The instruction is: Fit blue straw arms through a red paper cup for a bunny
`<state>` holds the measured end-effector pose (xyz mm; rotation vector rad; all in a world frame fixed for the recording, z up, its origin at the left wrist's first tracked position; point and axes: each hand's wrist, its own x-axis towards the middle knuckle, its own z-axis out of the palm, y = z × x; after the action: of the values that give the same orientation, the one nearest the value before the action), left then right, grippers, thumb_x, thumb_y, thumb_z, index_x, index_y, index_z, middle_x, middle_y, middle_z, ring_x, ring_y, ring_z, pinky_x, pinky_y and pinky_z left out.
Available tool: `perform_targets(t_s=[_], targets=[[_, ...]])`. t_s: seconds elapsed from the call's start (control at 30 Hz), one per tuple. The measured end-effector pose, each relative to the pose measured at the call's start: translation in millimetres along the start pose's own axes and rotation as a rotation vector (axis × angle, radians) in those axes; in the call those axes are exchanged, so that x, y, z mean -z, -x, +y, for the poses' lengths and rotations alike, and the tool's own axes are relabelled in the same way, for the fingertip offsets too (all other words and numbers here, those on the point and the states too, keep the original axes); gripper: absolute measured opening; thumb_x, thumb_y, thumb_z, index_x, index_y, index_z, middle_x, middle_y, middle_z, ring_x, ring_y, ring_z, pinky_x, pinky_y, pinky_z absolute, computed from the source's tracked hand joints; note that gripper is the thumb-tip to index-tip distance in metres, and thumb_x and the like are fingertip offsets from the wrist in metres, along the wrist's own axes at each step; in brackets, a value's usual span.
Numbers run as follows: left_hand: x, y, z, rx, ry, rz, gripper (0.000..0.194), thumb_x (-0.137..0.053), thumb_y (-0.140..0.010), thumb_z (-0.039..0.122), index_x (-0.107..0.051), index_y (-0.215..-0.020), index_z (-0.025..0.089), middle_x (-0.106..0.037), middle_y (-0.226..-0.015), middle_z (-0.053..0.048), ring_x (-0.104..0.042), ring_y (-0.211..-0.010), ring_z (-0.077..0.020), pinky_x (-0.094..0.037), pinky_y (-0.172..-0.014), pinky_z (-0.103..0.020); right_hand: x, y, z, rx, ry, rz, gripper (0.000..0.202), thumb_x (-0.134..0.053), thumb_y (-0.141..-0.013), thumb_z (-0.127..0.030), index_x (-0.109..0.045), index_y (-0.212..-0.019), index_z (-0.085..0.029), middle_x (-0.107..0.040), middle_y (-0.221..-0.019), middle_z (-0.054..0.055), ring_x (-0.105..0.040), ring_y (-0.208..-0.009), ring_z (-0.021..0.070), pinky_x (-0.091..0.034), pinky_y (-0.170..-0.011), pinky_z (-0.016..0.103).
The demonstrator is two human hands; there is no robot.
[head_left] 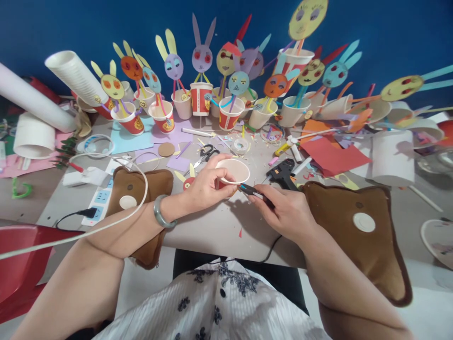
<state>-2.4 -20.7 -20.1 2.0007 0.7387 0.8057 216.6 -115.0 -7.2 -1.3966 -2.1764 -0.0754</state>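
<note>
My left hand [214, 182], with a bangle on the wrist, is closed round a paper cup [238, 171] near the table's front. The cup has a white rim and a red outside, and its open mouth faces up. In my right hand [283, 205] is a slim black utility knife [253, 190] with a blue mark. Its front end points left and meets the cup's side just below the rim, close to my left thumb. My fingers hide most of the cup's wall, and I cannot make out the blade.
Several cups with paper rabbit faces [201, 59] line the back. A black glue gun [281, 174] lies right of the cup, scissors [207, 153] behind it. Brown cushions [354, 250] flank my arms. A white cable [145, 189] crosses my left forearm near a power strip [101, 196].
</note>
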Motion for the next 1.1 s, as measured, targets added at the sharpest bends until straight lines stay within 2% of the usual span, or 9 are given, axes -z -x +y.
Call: perform_targets(t_s=[0.23, 0.6, 0.73, 0.87, 1.03, 1.1], targets=[[-0.6, 2.6, -1.4, -0.022, -0.113, -0.051, 0.008, -0.069, -0.088, 0.025, -0.071, -0.089, 0.017, -0.051, -0.149, -0.017, -0.049, -0.146, -0.0310, -0.047, -0.116, -0.049, 2.2, 0.7, 6.0, 0.045, 0.027, -0.122, 0.031, -0.048, -0.105, -0.035, -0.070, -0.094, -0.015, -0.068, -0.062, 0.001, -0.056, -0.048, 0.0124, -0.032, -0.050, 0.026], [-0.5, 3.3, 2.4, -0.071, -0.131, -0.054, 0.003, -0.069, -0.085, 0.019, -0.069, -0.085, 0.017, -0.053, -0.147, -0.018, -0.053, -0.141, -0.0325, -0.054, -0.106, -0.049, 4.2, 3.2, 9.1, -0.022, -0.066, -0.252, 0.034, -0.045, -0.107, -0.039, -0.069, -0.095, -0.018, -0.072, -0.068, 0.002, -0.063, -0.055, 0.0136, -0.033, -0.053, 0.027], [-0.9, 3.3, 2.9, -0.055, -0.103, -0.052, 0.003, -0.071, -0.083, 0.020, -0.069, -0.083, 0.017, -0.054, -0.146, -0.017, -0.055, -0.138, -0.0321, -0.052, -0.108, -0.048, 5.7, 3.2, 8.8, -0.031, -0.092, -0.242, 0.033, -0.046, -0.106, -0.038, -0.069, -0.094, -0.018, -0.071, -0.067, 0.001, -0.061, -0.054, 0.0133, -0.034, -0.052, 0.027], [0.0, 1.4, 4.5, 0.002, -0.034, -0.075, 0.006, -0.072, -0.082, 0.022, -0.068, -0.081, 0.018, -0.056, -0.145, -0.015, -0.056, -0.136, -0.0302, -0.055, -0.103, -0.044, 7.9, 3.0, 7.1, -0.053, -0.160, -0.255, 0.030, -0.048, -0.105, -0.036, -0.069, -0.094, -0.019, -0.070, -0.067, 0.001, -0.059, -0.052, 0.0122, -0.037, -0.053, 0.026], [0.8, -1.9, 4.5, 0.080, 0.139, -0.111, 0.007, -0.072, -0.080, 0.021, -0.068, -0.082, 0.016, -0.060, -0.139, -0.017, -0.054, -0.139, -0.0329, -0.055, -0.099, -0.042, 9.8, 1.2, 3.6, -0.027, -0.224, -0.190, 0.027, -0.048, -0.105, -0.031, -0.068, -0.091, -0.018, -0.065, -0.063, -0.001, -0.054, -0.049, 0.0103, -0.038, -0.052, 0.024], [0.2, -2.1, 3.0, 0.130, 0.238, -0.136, 0.008, -0.071, -0.080, 0.022, -0.067, -0.082, 0.015, -0.059, -0.142, -0.018, -0.057, -0.136, -0.0322, -0.056, -0.095, -0.039, 9.2, 0.7, 2.7, -0.018, -0.227, -0.164, 0.027, -0.049, -0.105, -0.029, -0.067, -0.089, -0.018, -0.064, -0.062, -0.001, -0.053, -0.048, 0.0099, -0.038, -0.051, 0.024]])
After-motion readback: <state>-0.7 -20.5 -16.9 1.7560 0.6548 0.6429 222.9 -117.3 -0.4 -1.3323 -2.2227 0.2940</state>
